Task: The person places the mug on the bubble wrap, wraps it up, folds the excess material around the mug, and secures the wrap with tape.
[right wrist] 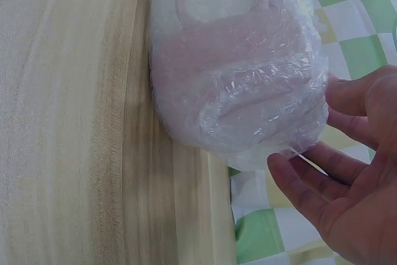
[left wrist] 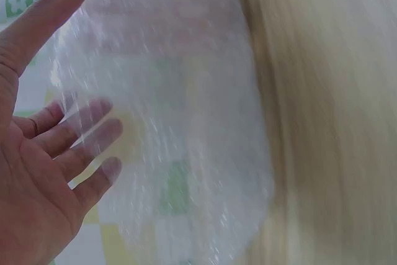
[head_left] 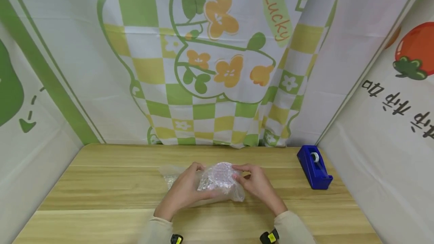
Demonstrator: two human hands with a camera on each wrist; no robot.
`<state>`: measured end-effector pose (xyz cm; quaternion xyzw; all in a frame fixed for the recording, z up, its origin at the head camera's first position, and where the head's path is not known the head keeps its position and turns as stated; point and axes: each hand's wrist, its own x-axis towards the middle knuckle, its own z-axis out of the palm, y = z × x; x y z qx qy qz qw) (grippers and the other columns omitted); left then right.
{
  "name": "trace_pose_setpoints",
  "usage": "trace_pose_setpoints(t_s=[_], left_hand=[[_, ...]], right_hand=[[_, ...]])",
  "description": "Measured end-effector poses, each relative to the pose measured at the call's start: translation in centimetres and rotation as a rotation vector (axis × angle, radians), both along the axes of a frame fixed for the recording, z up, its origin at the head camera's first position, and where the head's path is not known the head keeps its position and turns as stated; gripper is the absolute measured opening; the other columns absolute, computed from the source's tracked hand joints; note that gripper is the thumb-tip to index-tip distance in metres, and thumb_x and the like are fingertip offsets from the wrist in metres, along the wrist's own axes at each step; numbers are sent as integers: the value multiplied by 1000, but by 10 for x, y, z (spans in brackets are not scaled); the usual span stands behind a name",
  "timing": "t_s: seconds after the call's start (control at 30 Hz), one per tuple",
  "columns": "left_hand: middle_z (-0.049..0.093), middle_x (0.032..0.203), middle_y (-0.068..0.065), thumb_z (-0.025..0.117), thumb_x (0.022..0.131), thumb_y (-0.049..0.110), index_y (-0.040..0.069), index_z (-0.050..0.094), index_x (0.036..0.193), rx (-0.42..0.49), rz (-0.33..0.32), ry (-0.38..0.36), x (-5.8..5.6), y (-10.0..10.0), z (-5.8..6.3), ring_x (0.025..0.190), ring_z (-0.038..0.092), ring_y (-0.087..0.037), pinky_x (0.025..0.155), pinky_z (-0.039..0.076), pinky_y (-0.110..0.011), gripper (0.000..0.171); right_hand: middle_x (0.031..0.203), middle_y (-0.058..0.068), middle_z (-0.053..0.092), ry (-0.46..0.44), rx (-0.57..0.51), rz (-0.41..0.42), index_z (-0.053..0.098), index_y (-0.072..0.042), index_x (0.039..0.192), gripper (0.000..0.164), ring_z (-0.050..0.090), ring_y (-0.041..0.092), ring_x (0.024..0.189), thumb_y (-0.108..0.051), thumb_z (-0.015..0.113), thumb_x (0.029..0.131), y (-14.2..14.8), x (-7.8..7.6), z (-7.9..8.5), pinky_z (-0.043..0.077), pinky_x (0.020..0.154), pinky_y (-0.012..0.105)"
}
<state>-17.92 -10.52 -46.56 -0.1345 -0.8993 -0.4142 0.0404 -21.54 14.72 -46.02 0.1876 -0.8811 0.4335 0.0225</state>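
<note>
A pink mug [right wrist: 248, 44], its loop handle showing through, lies on its side in a roll of clear bubble wrap [head_left: 220, 180] on the table. My left hand [head_left: 184, 189] is around the left part of the roll. In the left wrist view its thumb [left wrist: 49, 17] stretches over the wrap, and several loosely spread fingers [left wrist: 93, 147] show partly through the film. At the other end, my right hand [right wrist: 360, 172] touches the bunched wrap with thumb and fingertips, a gap between them. In the head view a loose wrap end [head_left: 169, 174] sticks out behind the left hand.
A blue tape dispenser [head_left: 315, 168] with a roll of tape stands at the table's right side. Behind the wooden table [head_left: 101, 183] hangs a green and yellow checked cloth [head_left: 203, 116]. White printed curtains [head_left: 369, 161] close in both sides.
</note>
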Motion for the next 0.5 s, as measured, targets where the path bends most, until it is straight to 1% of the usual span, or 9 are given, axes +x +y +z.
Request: trace_pose_setpoints(t_s=[0.07,0.17,0.23,0.37,0.43,0.5], left_hand=[[64,122,-8,93,69,44,10,56,121,-6,6,-23,1,-6,-4,113,61,-31,95,51,-51,72],[63,121,-6,93,69,42,13,57,115,-10,-8,-36,1,-14,-9,114,60,-30,96,50,-51,65],[62,122,-5,93,69,42,15,58,113,-10,-32,-32,0,-19,-13,117,59,-32,100,48,-53,62],[61,128,-7,92,70,41,15,61,114,11,-84,-26,-1,-28,-19,126,54,-37,108,41,-57,59],[60,128,-7,91,71,39,14,62,114,16,-99,-23,-2,-31,-22,125,54,-37,108,40,-58,58],[60,127,-7,90,72,37,15,63,112,15,-99,-19,-3,-32,-24,125,54,-36,109,40,-58,53]], right_hand=[[118,19,70,-9,1,-1,76,-4,116,25,72,32,93,-8,75,91,0,0,1,60,71,26],[117,18,71,-12,-2,-3,76,-4,115,25,71,31,97,-8,75,91,1,0,2,60,72,27],[117,17,71,-17,-4,-8,76,-4,115,24,69,32,101,-8,75,91,0,0,2,60,73,27],[117,18,71,-15,2,-7,76,-4,114,24,68,33,104,-8,76,90,0,1,2,60,75,28],[116,18,71,-15,9,-11,76,-4,114,24,68,33,105,-8,76,90,-1,2,2,60,76,28],[116,17,72,-12,14,-13,76,-4,114,24,68,33,105,-8,76,90,-1,2,2,60,76,28]])
